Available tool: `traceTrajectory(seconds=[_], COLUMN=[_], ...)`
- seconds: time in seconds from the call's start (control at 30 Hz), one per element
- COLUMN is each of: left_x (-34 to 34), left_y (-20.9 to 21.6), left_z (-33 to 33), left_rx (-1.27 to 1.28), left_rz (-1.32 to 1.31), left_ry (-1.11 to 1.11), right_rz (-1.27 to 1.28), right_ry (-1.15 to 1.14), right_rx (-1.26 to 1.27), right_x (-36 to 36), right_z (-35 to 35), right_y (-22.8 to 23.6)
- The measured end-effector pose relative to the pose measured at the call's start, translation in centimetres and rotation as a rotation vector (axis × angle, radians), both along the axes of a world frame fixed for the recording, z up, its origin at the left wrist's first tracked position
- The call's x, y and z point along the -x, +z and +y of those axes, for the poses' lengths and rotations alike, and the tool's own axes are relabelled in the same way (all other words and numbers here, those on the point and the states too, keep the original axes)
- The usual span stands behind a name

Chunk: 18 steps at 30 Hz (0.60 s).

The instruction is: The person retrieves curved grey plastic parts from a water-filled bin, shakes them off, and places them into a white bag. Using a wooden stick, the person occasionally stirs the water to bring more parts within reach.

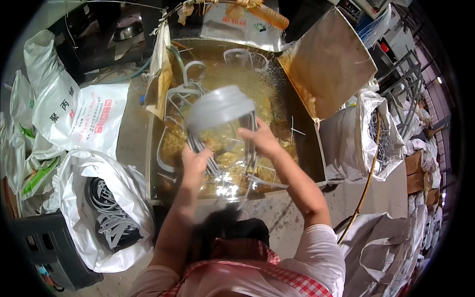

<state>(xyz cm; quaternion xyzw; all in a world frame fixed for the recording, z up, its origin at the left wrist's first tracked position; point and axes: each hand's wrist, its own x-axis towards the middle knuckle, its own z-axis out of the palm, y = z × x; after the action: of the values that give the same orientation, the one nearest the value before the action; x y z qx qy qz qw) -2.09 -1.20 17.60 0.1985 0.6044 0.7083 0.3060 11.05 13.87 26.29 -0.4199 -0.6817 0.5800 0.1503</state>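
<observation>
Between my two hands is a bundle of grey U-shaped plastic strips (221, 110), its bend uppermost and blurred by motion. My left hand (196, 157) is closed round the ends on the left side. On the other side, my right hand (262, 139) grips the right-hand ends, thumb pointing inward. The bundle is above a rectangular tank (315, 148) of yellowish, rippling water. More grey curved strips (194, 69) stick up at the tank's left and far sides. A thin pale strip (264, 183) lies across the tank near its front edge.
A white bag (74, 218) of black and grey strips stands at the left, by a black crate (59, 252). At the right are a stained board (334, 59), a sack (344, 153) of grey pieces and a leaning brown stick (367, 190). White sacks (54, 94) line the left.
</observation>
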Motion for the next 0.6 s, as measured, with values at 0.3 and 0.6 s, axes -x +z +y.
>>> traceTrajectory(seconds=[0.3,0.6], left_x=[-0.4,0.5], left_y=[1.0,0.7], left_z=[0.4,0.4], left_rx=[-0.326,-0.216], left_rz=[-0.446,-0.269], left_ry=[0.064,0.108], right_rz=[0.523,0.737], right_ry=[0.181,0.482], right_rx=[0.882,0.956], right_x=[-5.3,-5.6], right_z=[1.2,-2.3], right_y=[-5.0,-5.2])
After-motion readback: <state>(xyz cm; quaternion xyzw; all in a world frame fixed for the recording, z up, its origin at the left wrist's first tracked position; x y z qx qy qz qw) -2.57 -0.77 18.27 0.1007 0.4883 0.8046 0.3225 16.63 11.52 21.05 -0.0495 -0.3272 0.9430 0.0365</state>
